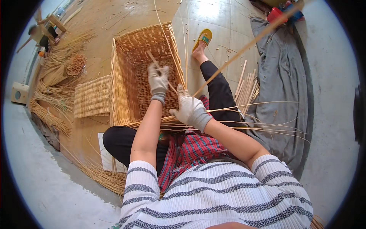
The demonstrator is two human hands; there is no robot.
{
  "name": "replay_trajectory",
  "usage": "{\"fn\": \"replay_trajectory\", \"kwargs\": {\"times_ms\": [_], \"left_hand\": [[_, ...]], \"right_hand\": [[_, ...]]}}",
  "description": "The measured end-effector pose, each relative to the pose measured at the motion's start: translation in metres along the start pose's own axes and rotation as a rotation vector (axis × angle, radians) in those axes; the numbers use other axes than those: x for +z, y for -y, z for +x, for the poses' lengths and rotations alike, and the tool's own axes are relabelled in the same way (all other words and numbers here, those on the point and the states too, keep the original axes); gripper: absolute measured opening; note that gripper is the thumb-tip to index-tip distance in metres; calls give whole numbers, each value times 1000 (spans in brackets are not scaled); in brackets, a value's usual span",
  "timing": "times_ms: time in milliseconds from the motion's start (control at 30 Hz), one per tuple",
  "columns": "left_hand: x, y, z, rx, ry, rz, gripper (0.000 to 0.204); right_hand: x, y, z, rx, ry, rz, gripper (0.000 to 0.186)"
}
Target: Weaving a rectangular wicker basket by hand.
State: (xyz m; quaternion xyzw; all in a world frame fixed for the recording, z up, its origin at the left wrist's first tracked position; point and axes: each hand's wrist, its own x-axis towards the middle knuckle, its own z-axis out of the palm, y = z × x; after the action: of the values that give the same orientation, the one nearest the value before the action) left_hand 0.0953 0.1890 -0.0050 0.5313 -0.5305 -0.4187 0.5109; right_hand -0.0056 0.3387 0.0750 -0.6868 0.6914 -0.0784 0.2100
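A rectangular woven wicker basket (126, 76) with light sides and a browner floor lies in front of me, over my lap. My gloved left hand (158, 78), held over its inside, is closed on a pale flat cane strip (152, 56) that slants down toward the right rim. My gloved right hand (187, 105) grips the basket's near right corner, thumb and fingers at the strip where it meets the rim. A longer cane (236, 49) rises from that corner to the upper right. Loose canes (278, 124) stick out rightward below my right hand.
A woven panel (91, 95) lies left of the basket, beside cane bundles (65, 72). A stack of sticks (248, 87) and a grey cloth (282, 84) lie right of my outstretched leg. Red containers (277, 14) are at the back right. Another person (38, 36) is at the far left.
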Motion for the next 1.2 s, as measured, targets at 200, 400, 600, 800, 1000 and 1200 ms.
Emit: {"fn": "replay_trajectory", "kwargs": {"times_ms": [200, 400, 600, 800, 1000, 1200], "left_hand": [[-34, -51, 26, 26, 78, -28, 32], [-44, -70, 11, -17, 707, 765, 21], [-48, -89, -10, 182, 711, 979, 20], [-56, -87, -15, 129, 680, 844, 21], [-57, -84, -15, 68, 788, 787, 22], [-57, -81, -16, 110, 693, 657, 19]], "right_hand": [[-57, 12, -8, -81, 319, 133, 74], [-59, -5, 4, -218, 546, 196, 47], [-61, -2, 9, -187, 596, 116, 47], [-66, 2, 8, -232, 540, 59, 50], [-63, 0, 9, -199, 543, 18, 54], [-71, 6, 6, -188, 531, 14, 61]]}}
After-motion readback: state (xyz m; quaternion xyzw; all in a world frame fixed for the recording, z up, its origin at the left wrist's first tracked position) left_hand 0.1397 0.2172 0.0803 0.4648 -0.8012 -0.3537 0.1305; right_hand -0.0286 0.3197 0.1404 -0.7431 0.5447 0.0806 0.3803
